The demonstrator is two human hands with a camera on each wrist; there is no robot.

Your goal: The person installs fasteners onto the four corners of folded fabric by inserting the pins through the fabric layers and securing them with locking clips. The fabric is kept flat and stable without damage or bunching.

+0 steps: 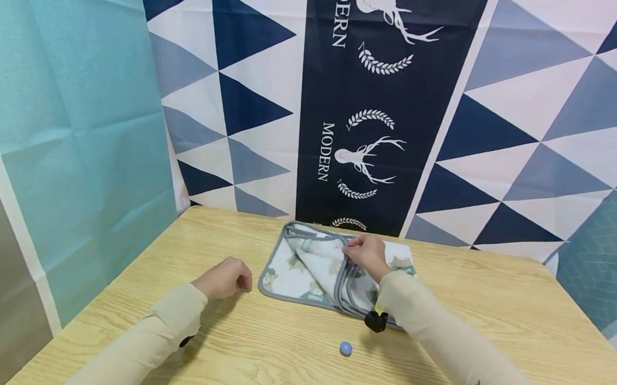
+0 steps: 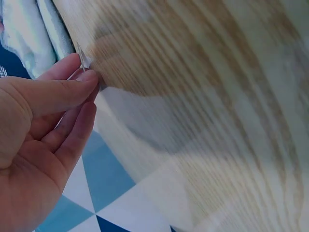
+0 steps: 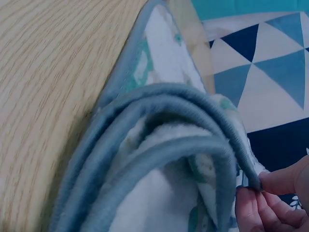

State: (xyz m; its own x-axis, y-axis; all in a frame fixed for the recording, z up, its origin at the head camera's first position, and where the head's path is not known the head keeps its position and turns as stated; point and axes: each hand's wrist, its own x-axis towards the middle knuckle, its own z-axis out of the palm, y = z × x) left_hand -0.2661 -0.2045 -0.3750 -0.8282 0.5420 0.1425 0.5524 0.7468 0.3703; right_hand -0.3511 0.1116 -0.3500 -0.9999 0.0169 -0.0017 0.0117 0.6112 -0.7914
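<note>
A white blanket with grey edging and a print of green and beige figures lies folded on the table. My right hand pinches its grey edge between thumb and fingers, and one folded-over layer is lifted there. In the right wrist view, the layers of the blanket curve up in loops toward the fingertips. To the left of the blanket, my left hand hovers low over the wood. Its thumb and fingertips pinch a small, thin, pale shiny piece; I cannot tell its kind.
A small blue oval object lies on the wooden table, in front of the blanket. Behind the table hangs a patterned cloth with triangles and deer heads. A teal curtain hangs along the left side.
</note>
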